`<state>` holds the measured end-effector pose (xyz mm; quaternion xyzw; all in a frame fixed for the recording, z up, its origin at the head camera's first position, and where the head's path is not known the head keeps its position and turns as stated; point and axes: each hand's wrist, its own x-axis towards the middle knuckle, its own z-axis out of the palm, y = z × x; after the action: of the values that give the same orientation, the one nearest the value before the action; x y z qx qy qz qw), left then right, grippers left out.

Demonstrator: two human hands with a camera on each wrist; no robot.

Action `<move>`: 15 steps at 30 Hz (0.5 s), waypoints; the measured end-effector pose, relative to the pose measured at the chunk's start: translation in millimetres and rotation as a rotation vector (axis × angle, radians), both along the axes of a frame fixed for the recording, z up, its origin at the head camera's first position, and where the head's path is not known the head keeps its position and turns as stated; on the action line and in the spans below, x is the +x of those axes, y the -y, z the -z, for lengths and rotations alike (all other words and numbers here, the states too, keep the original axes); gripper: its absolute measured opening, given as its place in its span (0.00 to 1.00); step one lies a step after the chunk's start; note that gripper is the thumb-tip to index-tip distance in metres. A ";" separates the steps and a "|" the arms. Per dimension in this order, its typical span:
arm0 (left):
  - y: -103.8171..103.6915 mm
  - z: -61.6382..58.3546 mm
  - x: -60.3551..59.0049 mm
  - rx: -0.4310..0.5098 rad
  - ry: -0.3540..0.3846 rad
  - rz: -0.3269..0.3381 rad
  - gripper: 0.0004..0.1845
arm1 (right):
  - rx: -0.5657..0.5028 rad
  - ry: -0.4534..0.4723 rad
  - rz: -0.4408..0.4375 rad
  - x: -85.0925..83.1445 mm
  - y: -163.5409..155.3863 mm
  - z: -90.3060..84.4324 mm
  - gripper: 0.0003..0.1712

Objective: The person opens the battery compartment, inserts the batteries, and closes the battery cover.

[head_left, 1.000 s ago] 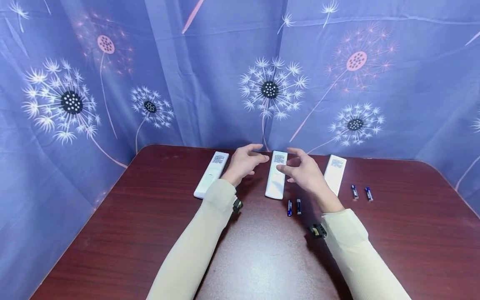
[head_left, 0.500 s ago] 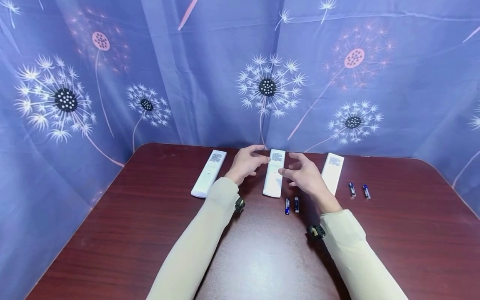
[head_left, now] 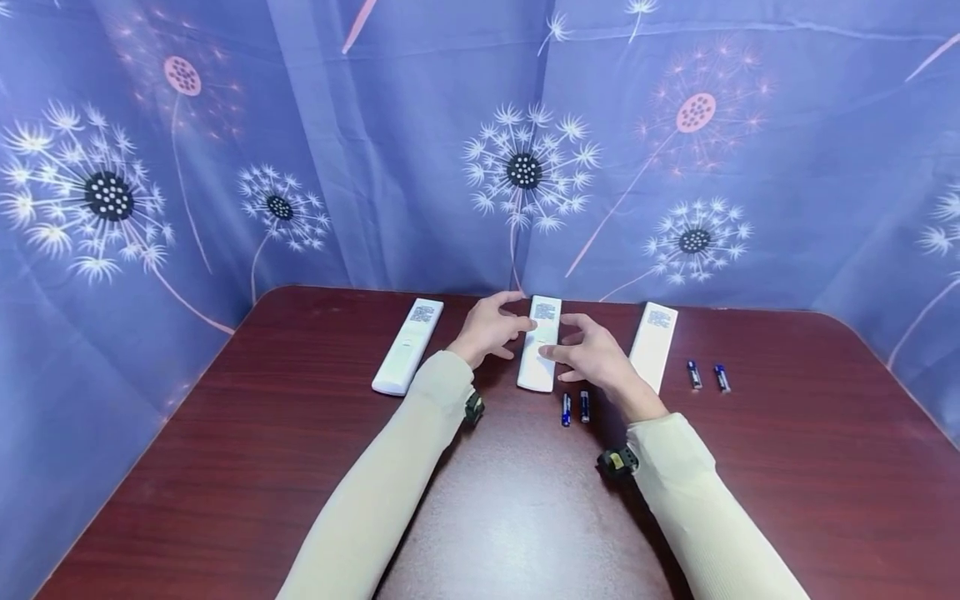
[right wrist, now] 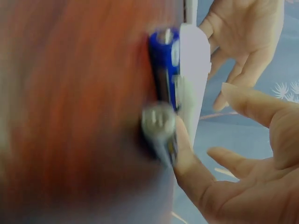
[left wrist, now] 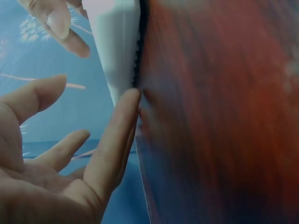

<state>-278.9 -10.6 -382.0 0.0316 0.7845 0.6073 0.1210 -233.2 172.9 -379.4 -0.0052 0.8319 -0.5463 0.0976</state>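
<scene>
- Both forearms are stretched toward the worktop's (head_left: 225, 467) far edge.
- The left hand (head_left: 487, 327) and right hand (head_left: 588, 354) — fingers relaxed, spread — flank the middle remote (head_left: 538, 357), fingertips touching it, nothing gripped.

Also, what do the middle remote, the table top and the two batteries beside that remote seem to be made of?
Middle remote: likely matte white plastic, smooth and evenly coloured, with a printed label near the far end. Table top: reddish-brown wood grain with a soft sheen, possibly veneer or laminate. Two batteries: probably metal cells in glossy blue wrap; a shiny silver end shows in the right wrist view.
</scene>
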 end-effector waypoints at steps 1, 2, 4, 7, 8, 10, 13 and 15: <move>-0.2 -0.3 0.2 0.001 0.009 0.008 0.35 | -0.015 0.007 -0.006 0.0 1.1 0.1 0.46; -0.4 -0.5 0.3 0.000 0.018 0.018 0.35 | -0.023 0.014 -0.010 -0.1 2.1 0.4 0.46; -1.1 -1.0 0.3 -0.004 0.037 0.037 0.36 | -0.035 0.024 -0.010 -0.9 3.7 0.8 0.46; -1.4 -1.2 -0.1 0.001 0.065 0.067 0.37 | -0.045 0.033 -0.010 -1.6 4.9 1.1 0.46; -1.3 -0.7 -0.7 0.006 0.074 0.074 0.37 | -0.044 0.033 -0.011 -2.0 4.9 1.5 0.45; -1.1 0.5 -1.9 0.020 0.092 0.082 0.37 | -0.042 0.035 -0.011 -2.7 4.8 2.2 0.45; -0.7 3.2 -4.0 0.045 0.123 0.090 0.37 | -0.040 0.043 -0.009 -3.2 4.7 3.8 0.44; -0.8 4.9 -4.8 0.060 0.140 0.092 0.37 | -0.045 0.059 -0.006 -3.2 4.7 5.1 0.43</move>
<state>-283.7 -9.9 -387.0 0.0285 0.7534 0.6249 0.2025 -236.3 168.2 -384.5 0.0059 0.8162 -0.5643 0.1235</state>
